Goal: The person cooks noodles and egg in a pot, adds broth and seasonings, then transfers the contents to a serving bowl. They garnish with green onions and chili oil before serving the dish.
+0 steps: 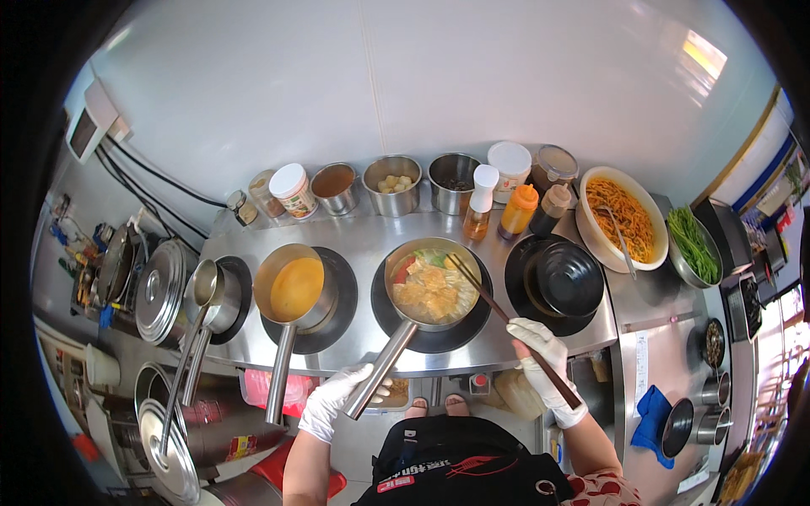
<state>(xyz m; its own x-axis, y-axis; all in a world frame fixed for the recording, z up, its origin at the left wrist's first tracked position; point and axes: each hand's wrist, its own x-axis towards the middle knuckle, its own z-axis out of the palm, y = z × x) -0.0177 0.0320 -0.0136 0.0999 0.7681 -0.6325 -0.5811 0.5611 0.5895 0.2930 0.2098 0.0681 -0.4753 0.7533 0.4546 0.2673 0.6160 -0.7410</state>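
My right hand (pixel 541 354), in a white glove, holds long brown chopsticks (pixel 550 373); their tips reach into the right side of a steel saucepan (pixel 433 326) on the middle burner. In its broth are golden fried pieces, pale noodle-like or leafy strips, green leaves and something red. My left hand (pixel 351 386), also gloved, is at the pan's steel handle (pixel 383 373), partly behind it; whether the fingers close on it is hard to tell. To the left, a second saucepan (pixel 294 284) of orange-yellow broth sits on another burner. Black bowls (pixel 569 278) are stacked at the right burner.
Behind the burners stand steel pots (pixel 392 205), squeeze bottles (pixel 519 212) and lidded tubs (pixel 509 167). A white basin (pixel 623 221) of orange shredded food and a bowl of green vegetables (pixel 693 246) stand right. Far left, a ladle (pixel 183 373) rests in a small pot. A blue cloth (pixel 652 427) lies right.
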